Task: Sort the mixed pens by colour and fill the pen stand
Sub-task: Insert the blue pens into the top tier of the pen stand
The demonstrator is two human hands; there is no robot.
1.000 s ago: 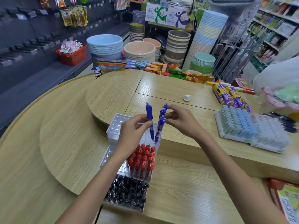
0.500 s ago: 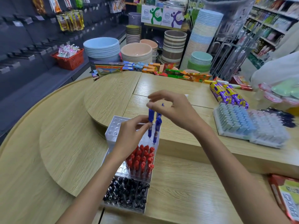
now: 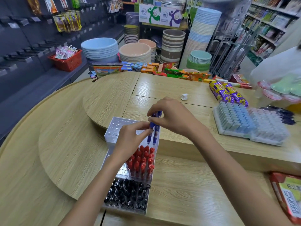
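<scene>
Two blue pens [image 3: 154, 131]: upright, tips down, at the right edge of the pen stand's [image 3: 117, 126] top tier.
Hands: left hand [image 3: 130, 141] pinches the barrels; right hand [image 3: 172, 118] pinches the tops.
Stand's contents: red pens [image 3: 143, 160] in the middle tier, black pens [image 3: 127, 194] in the lowest; it sits on the worktop [image 3: 65, 144].

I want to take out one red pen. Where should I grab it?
Probably pinch its top end, coming from straight above. The red pens stand upright and packed close in the pen stand, so only their tops are free.
</scene>
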